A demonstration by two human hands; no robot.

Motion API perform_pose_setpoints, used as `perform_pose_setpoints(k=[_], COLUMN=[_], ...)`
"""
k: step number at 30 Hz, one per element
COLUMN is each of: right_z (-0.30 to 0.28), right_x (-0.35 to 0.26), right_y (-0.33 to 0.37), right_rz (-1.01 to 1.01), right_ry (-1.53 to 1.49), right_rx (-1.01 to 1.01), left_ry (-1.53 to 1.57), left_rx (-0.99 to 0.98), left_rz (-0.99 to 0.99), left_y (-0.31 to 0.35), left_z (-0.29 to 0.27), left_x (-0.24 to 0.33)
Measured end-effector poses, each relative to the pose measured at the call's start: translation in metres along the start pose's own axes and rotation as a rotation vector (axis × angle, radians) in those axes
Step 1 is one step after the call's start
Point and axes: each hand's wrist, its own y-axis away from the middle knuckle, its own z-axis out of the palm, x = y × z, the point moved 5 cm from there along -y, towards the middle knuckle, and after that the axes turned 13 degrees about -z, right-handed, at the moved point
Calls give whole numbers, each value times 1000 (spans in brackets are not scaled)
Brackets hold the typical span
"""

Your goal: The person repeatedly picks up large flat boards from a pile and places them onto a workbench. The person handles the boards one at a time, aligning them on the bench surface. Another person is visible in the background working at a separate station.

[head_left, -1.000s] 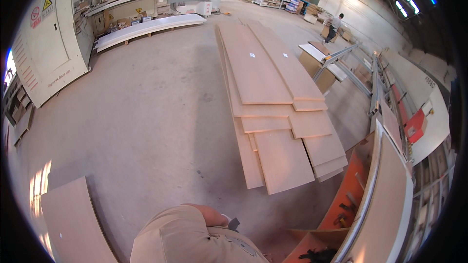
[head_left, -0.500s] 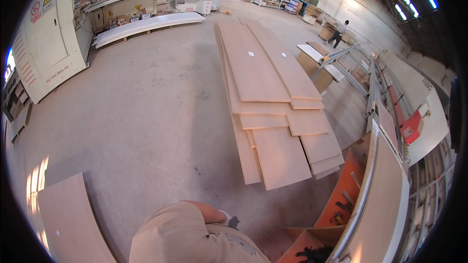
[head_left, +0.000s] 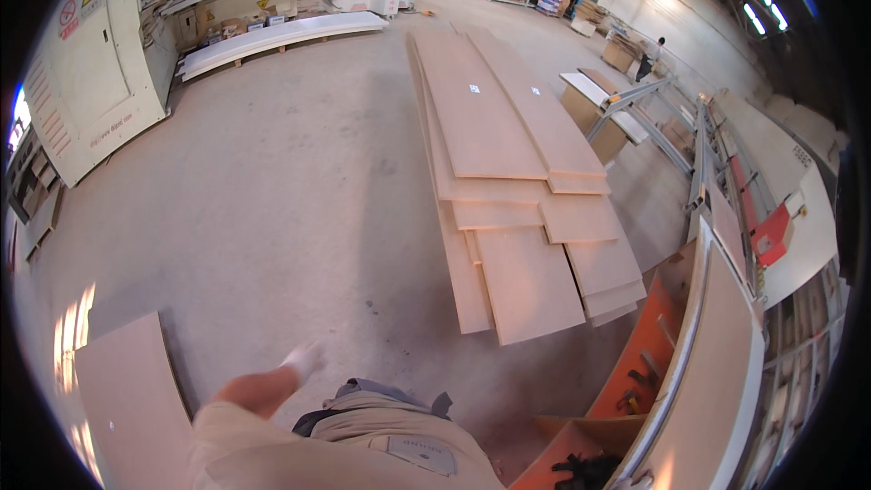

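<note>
My left hand (head_left: 306, 359), in a pale glove, is held out over the concrete floor to the left of my body. Motion blurs its fingers, and I see nothing in it. To its left is a wood-toned panel (head_left: 136, 399) with a small white label. Ahead on the right lies a stack of long wood-toned boards (head_left: 531, 277), their ends staggered. A pale sliver at the lower edge, by the rim of the long worktable (head_left: 703, 372), may be the fingertips of my right hand (head_left: 633, 483); too little shows to tell what they do.
Beneath the worktable, orange-red panels (head_left: 626, 381) enclose some hand tools. A large pale machine cabinet (head_left: 95, 82) stands at the left. White boards (head_left: 281, 41) lie on low supports at the back. Farther off are a metal-framed machine (head_left: 635, 109) and a person (head_left: 650, 59).
My left arm has swung from in front of my body out to the left, over the floor. The view has shifted slightly, and the distant person has changed posture.
</note>
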Motion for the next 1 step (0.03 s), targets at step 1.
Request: perform_pose_setpoints(k=[1], right_z=[18], right_x=[10], right_y=[-15], right_rz=[-49], right_ry=[16], right_rx=[-12], left_ry=[-5], left_rx=[18], left_rz=[-31], left_y=[63], left_z=[-1], left_x=[-58])
